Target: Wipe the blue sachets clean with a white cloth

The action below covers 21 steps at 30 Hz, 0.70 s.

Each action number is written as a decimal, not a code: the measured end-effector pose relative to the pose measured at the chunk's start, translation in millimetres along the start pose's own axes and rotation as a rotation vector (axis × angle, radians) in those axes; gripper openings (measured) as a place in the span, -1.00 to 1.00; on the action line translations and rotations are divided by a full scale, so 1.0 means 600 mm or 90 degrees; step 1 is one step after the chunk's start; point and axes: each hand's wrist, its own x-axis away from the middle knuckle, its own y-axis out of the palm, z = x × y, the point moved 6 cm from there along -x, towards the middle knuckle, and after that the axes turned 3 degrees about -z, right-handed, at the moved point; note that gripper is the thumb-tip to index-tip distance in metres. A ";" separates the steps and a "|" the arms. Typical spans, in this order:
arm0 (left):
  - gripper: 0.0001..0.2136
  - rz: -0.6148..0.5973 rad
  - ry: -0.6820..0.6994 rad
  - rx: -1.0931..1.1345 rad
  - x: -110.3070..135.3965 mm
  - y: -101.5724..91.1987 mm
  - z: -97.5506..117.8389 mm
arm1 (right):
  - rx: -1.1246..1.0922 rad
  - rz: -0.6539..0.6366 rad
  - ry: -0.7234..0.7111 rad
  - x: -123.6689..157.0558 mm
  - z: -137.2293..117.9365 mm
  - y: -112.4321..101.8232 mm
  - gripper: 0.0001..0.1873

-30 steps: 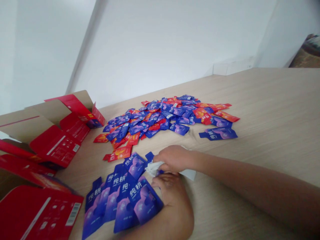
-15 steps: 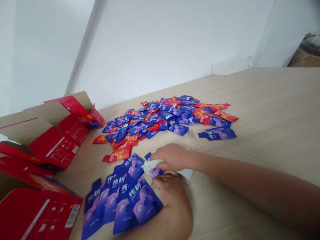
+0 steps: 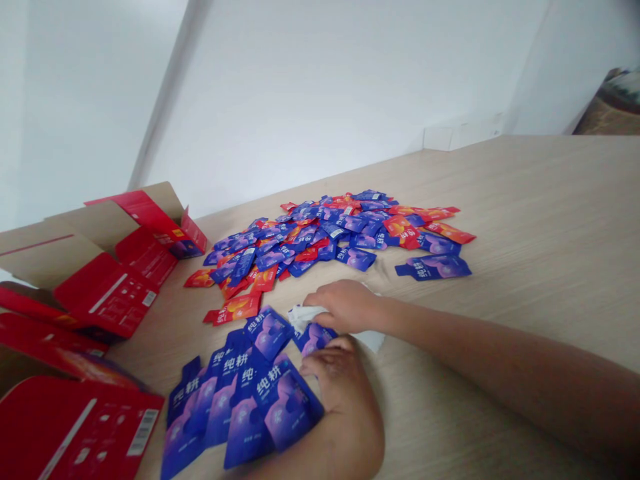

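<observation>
My left hand [image 3: 336, 365] has its fingers closed on the lower end of a purple-blue sachet [image 3: 313, 337] with pink fruit printed on it. Over the top of that sachet, my right hand [image 3: 345, 305] grips a crumpled white tissue [image 3: 304, 316], its fingers curled round it. Part of the tissue touches the sachet, and the sachet's top end is covered. To the left of both hands lie several overlapping purple sachets [image 3: 241, 407], faces up. One more purple sachet [image 3: 269, 333] lies just left of the tissue.
Beyond my hands spreads a heap of purple and red-orange sachets [image 3: 310, 233], with one purple sachet [image 3: 440, 267] at its right edge. Open red cardboard boxes [image 3: 107, 293] stand along the left. A white sheet [image 3: 373, 340] lies partly beneath my right wrist. A white wall rises behind the table.
My right hand has shifted slightly up with the tissue, which now bunches differently. More of the printed face of the held sachet shows. My left hand stays nearly in place.
</observation>
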 end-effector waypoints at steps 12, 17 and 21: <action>-0.69 -0.051 -0.015 0.038 -0.001 0.005 0.006 | 0.026 -0.039 0.040 -0.004 0.019 0.016 -0.65; -0.69 -0.044 -0.019 0.044 -0.001 0.005 0.001 | -0.009 -0.009 -0.017 0.003 -0.006 -0.005 -0.66; -0.68 -0.029 -0.039 0.025 -0.002 0.010 0.004 | -0.018 -0.086 -0.057 0.003 -0.026 0.013 -0.70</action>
